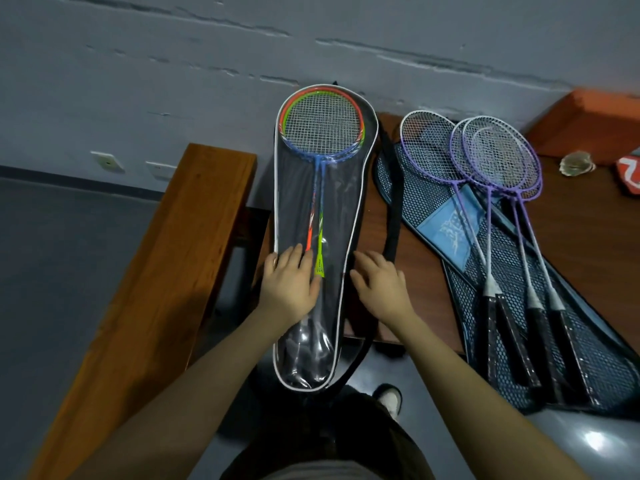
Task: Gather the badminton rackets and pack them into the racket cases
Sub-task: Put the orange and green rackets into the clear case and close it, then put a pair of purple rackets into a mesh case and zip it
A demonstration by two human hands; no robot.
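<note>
The grips of the two bright rackets (320, 133) were hidden under the left hand (292, 284), flat with straight fingers on the clear-fronted case (304, 355) holding them on the worktop (391, 237), the right hand (379, 287) flat beside that case.

Both forearms are bare, with no sleeves, watch or rings showing on the left hand (290, 285) or right hand (380, 286). Dark trousers (346, 431) and a whitish shoe (390, 400) show below.
</note>
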